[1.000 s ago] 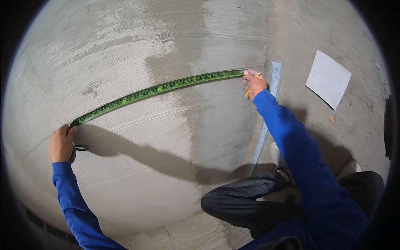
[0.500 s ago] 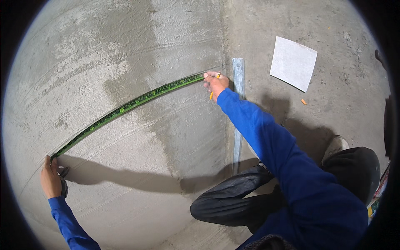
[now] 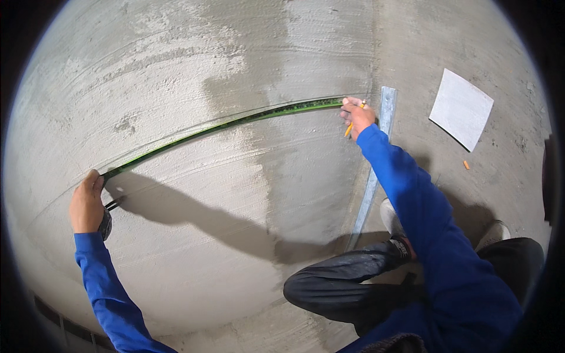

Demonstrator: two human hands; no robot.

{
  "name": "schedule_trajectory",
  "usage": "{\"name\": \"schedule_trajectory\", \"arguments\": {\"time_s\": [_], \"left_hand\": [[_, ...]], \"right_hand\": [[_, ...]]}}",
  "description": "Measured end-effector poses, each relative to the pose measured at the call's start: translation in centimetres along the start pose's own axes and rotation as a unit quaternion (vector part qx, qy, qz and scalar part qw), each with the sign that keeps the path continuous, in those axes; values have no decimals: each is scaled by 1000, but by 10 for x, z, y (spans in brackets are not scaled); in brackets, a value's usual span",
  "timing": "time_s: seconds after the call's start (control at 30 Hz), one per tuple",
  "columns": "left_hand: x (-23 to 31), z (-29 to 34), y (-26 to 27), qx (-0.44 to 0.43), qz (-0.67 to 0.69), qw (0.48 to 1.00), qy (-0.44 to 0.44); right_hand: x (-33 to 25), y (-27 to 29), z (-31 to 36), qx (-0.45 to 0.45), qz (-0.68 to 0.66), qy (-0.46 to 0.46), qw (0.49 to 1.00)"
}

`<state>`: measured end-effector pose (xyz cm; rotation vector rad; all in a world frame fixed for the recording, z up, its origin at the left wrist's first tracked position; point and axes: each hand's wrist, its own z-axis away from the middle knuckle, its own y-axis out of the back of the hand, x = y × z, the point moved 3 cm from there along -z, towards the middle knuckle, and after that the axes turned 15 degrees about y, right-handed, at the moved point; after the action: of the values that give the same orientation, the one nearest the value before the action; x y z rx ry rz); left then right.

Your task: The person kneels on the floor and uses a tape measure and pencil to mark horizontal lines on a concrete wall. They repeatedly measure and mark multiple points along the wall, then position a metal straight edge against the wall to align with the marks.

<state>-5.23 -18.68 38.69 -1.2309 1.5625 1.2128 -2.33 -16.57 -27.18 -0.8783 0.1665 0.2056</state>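
A long green-and-black tape measure blade (image 3: 226,125) spans the plastered wall between my hands, its face turned so it looks narrow. At the far left, my left hand (image 3: 86,203) pinches one end between thumb and fingers. A dark object (image 3: 106,225), mostly hidden, shows beneath that hand, with two thin black prongs (image 3: 113,203) beside it. My right hand (image 3: 357,117) pinches the blade's other end near the wall's lower edge. It also holds a yellow pencil (image 3: 348,130), slanted through the fingers. A thin line runs along the wall just above the blade.
A grey metal profile strip (image 3: 371,183) lies along the wall-floor edge, beside my right hand. On the concrete floor are a white square tile (image 3: 462,110) and a small orange piece (image 3: 467,165). My bent leg (image 3: 341,285) is below. The wall has darker damp patches (image 3: 300,194).
The view has shifted, so the wall, strip and tile sit farther right. My left hand appears higher in the picture, and the blade looks thinner and flatter. Both hands keep their grip.
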Motion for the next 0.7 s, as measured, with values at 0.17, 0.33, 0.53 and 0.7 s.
{"name": "schedule_trajectory", "arguments": {"time_s": [0.17,0.33,0.53,0.7], "left_hand": [[18,-1,10,-4,-6,999,-35],[23,-4,8,-9,-47,999,-7],[26,-2,-3,54,-46,997,-11],[19,-2,-11,40,-4,999,-30]], "right_hand": [[0,1,0,-3,-4,6,1000],[-3,0,1,-9,-1,8,1000],[-4,0,1,-3,1,-2,1000],[-4,1,1,-3,3,1,1000]]}}
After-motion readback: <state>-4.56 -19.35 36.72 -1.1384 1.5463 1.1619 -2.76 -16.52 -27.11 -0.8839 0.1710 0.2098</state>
